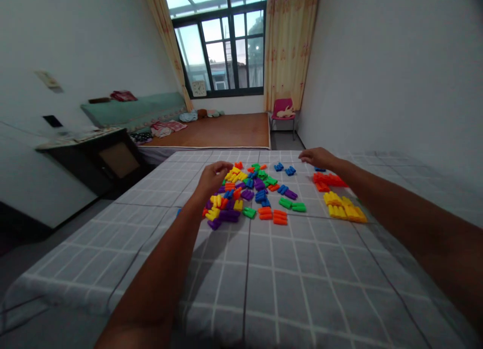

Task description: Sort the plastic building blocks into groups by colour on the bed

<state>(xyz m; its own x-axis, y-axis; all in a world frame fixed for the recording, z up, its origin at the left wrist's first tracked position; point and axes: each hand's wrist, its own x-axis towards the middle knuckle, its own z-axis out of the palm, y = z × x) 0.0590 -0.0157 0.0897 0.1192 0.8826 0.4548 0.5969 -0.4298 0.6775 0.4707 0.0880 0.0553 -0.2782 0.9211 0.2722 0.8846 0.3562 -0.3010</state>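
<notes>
My left hand [214, 179] hovers at the left edge of a mixed pile of plastic pieces, beside yellow pieces [236, 175]; its fingers are bent but apart, with nothing visible in them. Past the pile, my right hand [314, 156] is over the far right part of the table, fingers loosely stretched to the left, no piece visible in them. A blue piece [320, 169] lies just below it. Nearer, under my right forearm, are a red group [328, 180] and a yellow group [344, 207]. Two blue pieces [290, 171] lie between the pile and my right hand.
A checked grey cloth [260, 278] covers the table. Green pieces [292, 204] and orange pieces [279, 217] lie at the pile's near right. Behind the table are a low bed [234, 129], a pink chair [283, 107] and, at left, a dark cabinet [118, 160].
</notes>
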